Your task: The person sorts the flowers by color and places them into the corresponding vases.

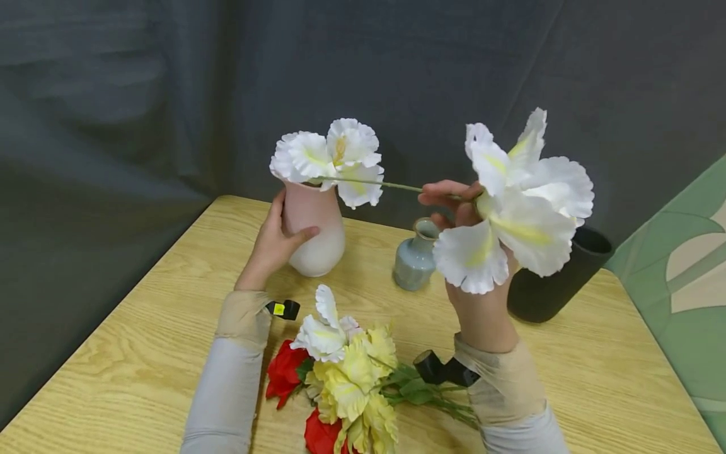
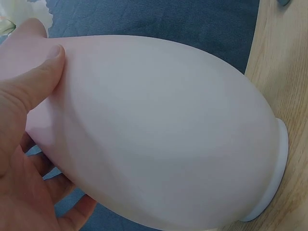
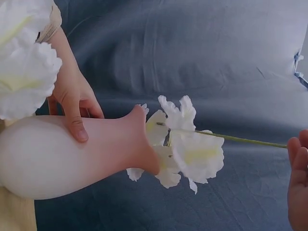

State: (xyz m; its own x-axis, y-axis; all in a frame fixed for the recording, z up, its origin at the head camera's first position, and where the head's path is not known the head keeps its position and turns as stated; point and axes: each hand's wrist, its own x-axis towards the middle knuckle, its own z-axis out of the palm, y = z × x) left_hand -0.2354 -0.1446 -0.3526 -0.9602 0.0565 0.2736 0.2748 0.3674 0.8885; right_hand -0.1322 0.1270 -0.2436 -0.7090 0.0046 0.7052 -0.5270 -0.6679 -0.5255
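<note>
- Presently, the left hand (image 1: 272,246) is clasping the pink-and-white vase (image 1: 319,214) around its upper part, thumb lying across the front; this grip is closed on the vase, which is standing upright on the bench (image 1: 142,353).
- The right hand (image 1: 462,211) is holding a large white flower (image 1: 530,217) by its stem (image 1: 397,185), close to the bloom; the fingers are curling about the stem, while the thumb's exact position is not showing clearly.
- The stem's long axis is running nearly level, from the bloom leftward through the right grip to the vase's mouth. It is therefore lying across the vase's upright axis, not in line with it; this angle is judged the governing relation.
- The stem's far end is appearing against a second white bloom (image 1: 354,148) sitting at the mouth; whether it is touching the petals cannot be told.
- The left hand is resting nearer the mouth than the right, which is holding well apart from it.
- A small grey-blue vase (image 1: 414,265) is standing between the two hands, and a black vase (image 1: 544,284) is standing beyond the right wrist.
- Loose red, yellow and white flowers (image 1: 351,378) are lying between the forearms.
- A yellow label (image 1: 278,309) is showing on the left wrist's black mount; its marking is not reading legibly. No brand is showing.
</note>
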